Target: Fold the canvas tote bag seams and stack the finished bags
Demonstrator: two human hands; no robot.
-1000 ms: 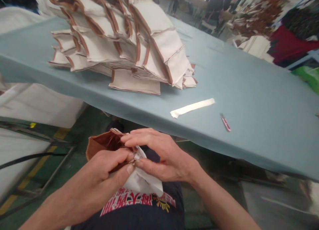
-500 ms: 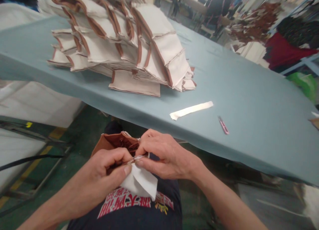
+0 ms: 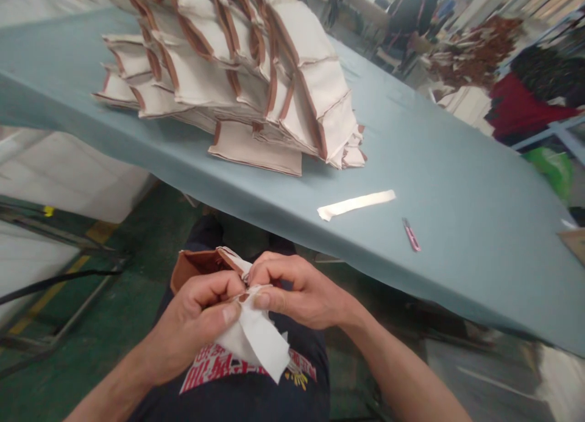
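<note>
Both hands grip one small cloth bag [image 3: 256,339] in front of my lap, below the table edge. It is off-white with brown trim, and its brown inside [image 3: 194,266] shows at the left. My left hand [image 3: 198,318] pinches the bag's edge between thumb and fingers. My right hand [image 3: 297,291] pinches the same edge from the right, thumb tip almost touching the left thumb. A white corner of the bag hangs down over my dark printed shirt.
A tall leaning pile of similar cream and brown bags [image 3: 237,74] fills the far left of the blue-grey table [image 3: 457,184]. A cream fabric strip [image 3: 356,203] and a small pink tool [image 3: 412,235] lie near the table's front edge. Metal frame bars [image 3: 59,275] stand at left.
The hands and bag have dropped slightly lower and closer to my body. The fingers have bunched tighter on the bag's edge, and the hanging white corner has shifted.
</note>
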